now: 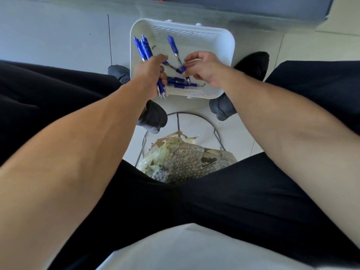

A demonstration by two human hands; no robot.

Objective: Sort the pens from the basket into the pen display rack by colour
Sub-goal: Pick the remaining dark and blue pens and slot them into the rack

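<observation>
A white plastic basket (218, 41) sits on the floor between my feet. My left hand (151, 72) grips a bundle of several blue pens (143, 48), their ends sticking out above and below the fist. My right hand (202, 68) pinches one blue pen (182, 69) over the basket's middle. Another blue pen (173, 44) lies loose toward the basket's far side. Several more blue pens (179, 82) lie along its near edge. The pen display rack is not in view.
A wire-framed stool with a torn, cracked seat (185, 158) stands just below the basket, between my knees. My dark shoes (153, 117) flank the basket. A dark grey ledge (253, 8) runs along the top. Pale floor tiles surround everything.
</observation>
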